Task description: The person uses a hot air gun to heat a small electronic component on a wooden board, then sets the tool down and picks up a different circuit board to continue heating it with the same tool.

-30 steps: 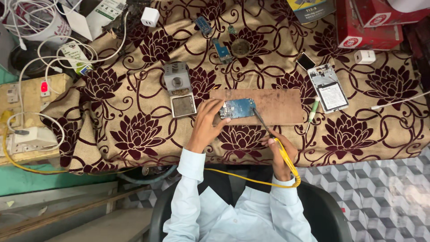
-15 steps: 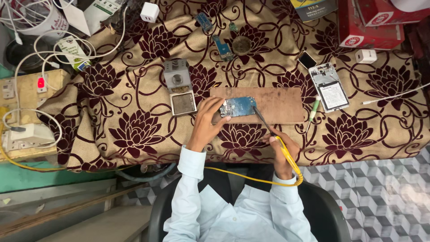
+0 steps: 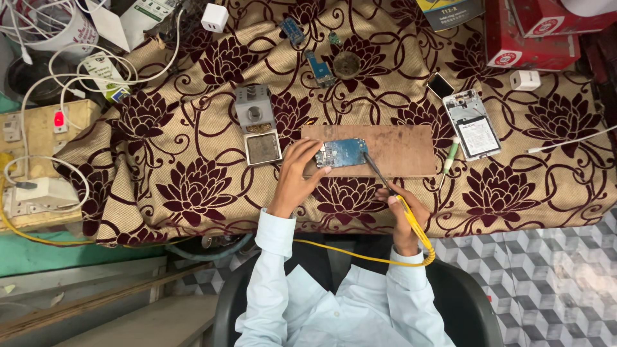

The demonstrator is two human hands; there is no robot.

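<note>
Can't really make out the tip of the soldering iron [image 3: 385, 181] from where I'm standing, it's thin and dark and kind of melts into the wooden board [image 3: 392, 146], so I can't tell if it's actually touching the blue circuit board [image 3: 342, 153] or just hovering at its right end. The person's right hand [image 3: 402, 209] is closed round the yellow handle like a pen, fingers mostly tucked under so only the knuckles show, and the yellow cord loops back over the lap. The left hand [image 3: 297, 172] has its fingertips pinned on the left end of the circuit board, holding it flat on the wooden board, which sits near the front edge of the worktop [image 3: 193, 186], roughly mid-width. What's on the circuit board is too small to read. Just left of that sits a grey solder stand [image 3: 254, 115] with a square tin [image 3: 262, 148]. An opened phone [image 3: 474, 123] lies towards the right edge, a red box [image 3: 540, 29] is cut off at the back right corner, and the tangle of white cables [image 3: 71, 71] at the left edge runs out of view. Compared with a moment ago basically nothing's moved, both hands in the same spots, iron at about the same angle
</note>
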